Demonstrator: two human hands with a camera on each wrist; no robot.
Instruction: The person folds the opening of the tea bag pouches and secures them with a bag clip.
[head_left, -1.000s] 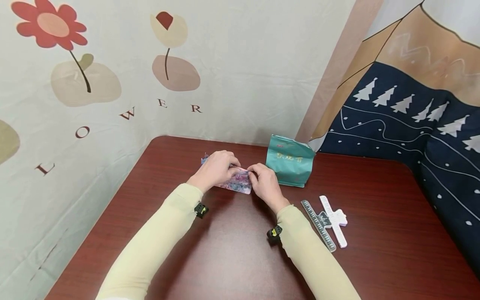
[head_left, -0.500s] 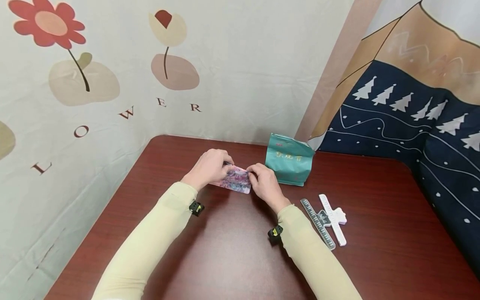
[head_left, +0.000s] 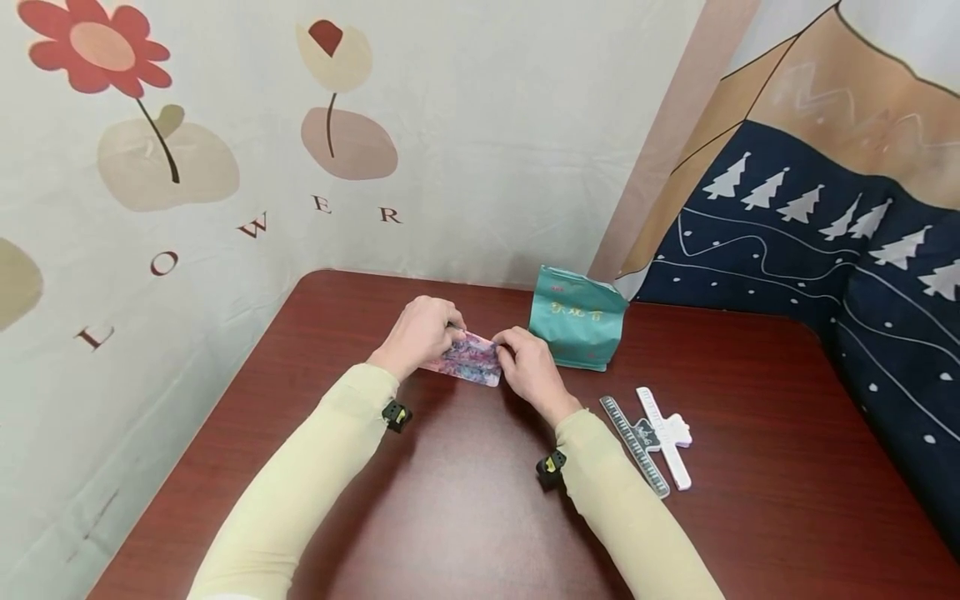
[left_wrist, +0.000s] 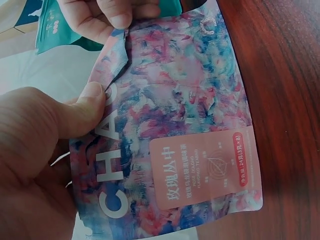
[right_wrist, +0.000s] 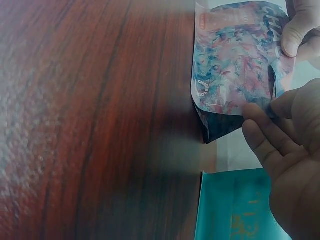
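A pink, purple and blue tea pouch (left_wrist: 175,95) with white lettering and a pink label stands upright on the table between both hands. My left hand (head_left: 418,335) pinches its top edge, the thumb pressed on the near face. At the other end of that edge, my right hand (head_left: 529,362) pinches the top corner between thumb and fingers. In the left wrist view a strip of the top edge is folded over between the two thumbs. The right wrist view shows the pouch's dark side gusset (right_wrist: 222,129). Part of the left fingers is hidden behind the pouch.
Right behind my right hand stands a teal pouch (head_left: 577,321) with gold characters. Two long bag clips, one dark grey (head_left: 634,446) and one white (head_left: 664,439), lie on the reddish-brown table (head_left: 765,467) by my right forearm. A printed cloth wall (head_left: 465,167) borders the back.
My left hand has slid left along the pouch's top edge, uncovering more of its front. My right hand has stayed at its corner.
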